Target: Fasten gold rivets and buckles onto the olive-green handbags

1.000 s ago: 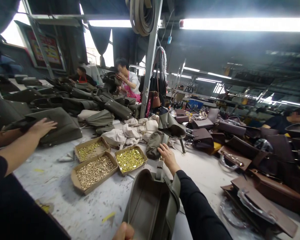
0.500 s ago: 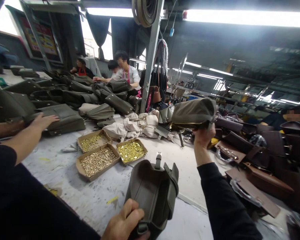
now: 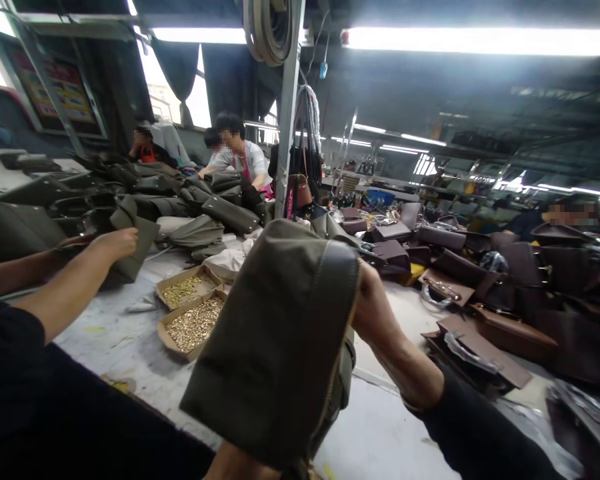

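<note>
A dark green fabric bag lining (image 3: 275,340) with a leather band and a zip along its edge fills the middle of the view. My right hand (image 3: 373,300) is closed on its upper right edge. Behind the lining, a strip of a dark green leather bag (image 3: 348,377) shows; most of it is covered. My left hand (image 3: 240,463) is at the bottom, largely hidden under the lining. Its fingers do not show now, but half a second ago they gripped the leather bag's rim, which is still held up in the same place.
Cardboard trays of small gold metal pieces (image 3: 193,323) lie left of the lining. At left, a co-worker's hand (image 3: 117,243) holds a green leather piece (image 3: 139,247). Green bags (image 3: 230,213) are heaped behind, near a metal post (image 3: 287,113). Brown bags (image 3: 515,333) cover the right side.
My right hand has brought the lining left and closer, in front of the leather bag. It now hides one tray. The co-worker's hand has risen with a green piece.
</note>
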Tool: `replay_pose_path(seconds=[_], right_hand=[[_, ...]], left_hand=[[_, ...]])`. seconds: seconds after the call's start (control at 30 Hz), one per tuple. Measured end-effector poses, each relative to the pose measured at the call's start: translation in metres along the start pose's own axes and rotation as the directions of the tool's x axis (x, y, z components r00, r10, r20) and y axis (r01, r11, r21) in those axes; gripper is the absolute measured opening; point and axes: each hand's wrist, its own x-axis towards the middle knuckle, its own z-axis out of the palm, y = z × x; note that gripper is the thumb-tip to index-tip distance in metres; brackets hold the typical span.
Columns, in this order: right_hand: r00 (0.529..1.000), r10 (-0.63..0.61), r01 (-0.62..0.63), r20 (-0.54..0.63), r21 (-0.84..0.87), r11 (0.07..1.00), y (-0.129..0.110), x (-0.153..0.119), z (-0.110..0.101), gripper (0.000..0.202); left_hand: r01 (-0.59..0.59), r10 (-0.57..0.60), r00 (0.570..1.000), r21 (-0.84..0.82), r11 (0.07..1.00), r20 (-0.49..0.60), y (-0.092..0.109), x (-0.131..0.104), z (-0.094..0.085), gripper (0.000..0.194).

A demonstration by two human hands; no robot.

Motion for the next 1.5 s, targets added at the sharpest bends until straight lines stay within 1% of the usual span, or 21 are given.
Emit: replay_pose_path(seconds=[0.07,0.13,0.3,0.4,0.5,0.6,0.73,0.8,0.9,0.93,0.97,1.03,1.1,1.13,1.2,1.23,1.3,1.33,1.4,1.47,1.5], right_hand=[[0.991,0.014,-0.003,0.136,-0.082,0.997,0.001,-0.008,0.005,0.026],[0.978,0.039,-0.003,0.206,-0.169,0.986,0.009,-0.011,0.002,0.036],[0.948,0.102,0.033,0.301,-0.412,0.911,0.04,-0.019,-0.016,0.035],[0.914,0.167,0.064,0.369,-0.538,0.841,0.054,-0.028,-0.027,0.035],[0.902,0.188,0.088,0.389,-0.592,0.801,0.064,-0.033,-0.041,0.039],[0.889,0.166,0.129,0.427,-0.581,0.803,0.071,-0.036,-0.056,0.039],[0.879,0.108,0.158,0.465,-0.497,0.853,0.063,-0.041,-0.065,0.037],[0.851,0.108,0.184,0.513,-0.485,0.855,0.049,-0.046,-0.061,0.037],[0.783,0.18,0.249,0.595,-0.565,0.786,0.026,-0.055,-0.049,0.04],[0.761,0.206,0.276,0.615,-0.594,0.755,0.019,-0.059,-0.044,0.04],[0.739,0.222,0.307,0.637,-0.61,0.73,0.014,-0.063,-0.04,0.039],[0.701,0.213,0.377,0.68,-0.608,0.699,0.007,-0.073,-0.032,0.038],[0.686,0.187,0.431,0.703,-0.6,0.674,0.003,-0.084,-0.025,0.039],[0.691,0.173,0.445,0.702,-0.601,0.664,0.001,-0.091,-0.022,0.039],[0.714,0.134,0.457,0.688,-0.602,0.655,-0.002,-0.104,-0.016,0.037],[0.725,0.104,0.464,0.681,-0.594,0.657,-0.004,-0.11,-0.012,0.035],[0.735,0.019,0.499,0.677,-0.56,0.662,-0.008,-0.12,-0.006,0.03],[0.737,-0.028,0.523,0.676,-0.544,0.656,-0.01,-0.124,-0.002,0.029],[0.739,-0.107,0.57,0.665,-0.532,0.627,-0.011,-0.13,0.003,0.026],[0.744,-0.141,0.589,0.653,-0.542,0.599,-0.011,-0.132,0.004,0.023],[0.747,-0.14,0.589,0.65,-0.55,0.592,-0.01,-0.133,0.004,0.022]], left_hand=[[-0.055,0.055,0.998,0.056,0.997,0.005,0.001,0.001,-0.001,0.029],[-0.11,0.11,0.994,0.104,0.989,0.008,0.006,0.004,-0.006,0.031],[-0.094,0.091,0.994,0.057,0.994,0.06,0.02,0.009,-0.017,0.014],[-0.118,0.116,0.993,0.052,0.992,0.035,0.024,0.008,-0.021,0.015],[-0.141,0.14,0.99,0.034,0.989,0.033,0.025,0.007,-0.025,0.016],[-0.162,0.162,0.987,0.023,0.986,0.005,0.024,0.007,-0.027,0.014],[-0.139,0.139,0.99,0.019,0.99,0.003,0.023,0.007,-0.025,0.018],[-0.156,0.156,0.987,-0.002,0.988,0.028,0.024,0.008,-0.026,0.022],[-0.285,0.296,0.946,-0.099,0.953,0.129,0.024,0.016,-0.044,0.028],[-0.295,0.313,0.941,-0.145,0.945,0.128,0.023,0.021,-0.053,0.026],[-0.266,0.287,0.953,-0.189,0.945,0.096,0.021,0.027,-0.064,0.022],[-0.103,0.094,0.994,-0.255,0.961,-0.049,0.015,0.046,-0.084,0.027],[0.057,-0.098,0.986,-0.282,0.958,-0.134,0.009,0.071,-0.095,0.027],[0.095,-0.126,0.987,-0.284,0.954,-0.094,0.007,0.086,-0.096,0.02],[0.136,-0.102,0.987,-0.311,0.941,0.122,0.007,0.117,-0.089,0.022],[0.174,-0.084,0.962,-0.343,0.923,0.262,0.008,0.132,-0.082,0.028],[0.264,-0.033,0.861,-0.39,0.882,0.507,0.01,0.16,-0.065,0.035],[0.276,0.0,0.81,-0.382,0.882,0.587,0.012,0.173,-0.057,0.037],[0.159,0.08,0.737,-0.287,0.945,0.672,0.017,0.192,-0.043,0.041],[-0.074,0.137,0.663,-0.118,0.99,0.736,0.024,0.202,-0.033,0.048],[-0.195,0.158,0.609,-0.046,0.98,0.777,0.028,0.204,-0.029,0.051]])
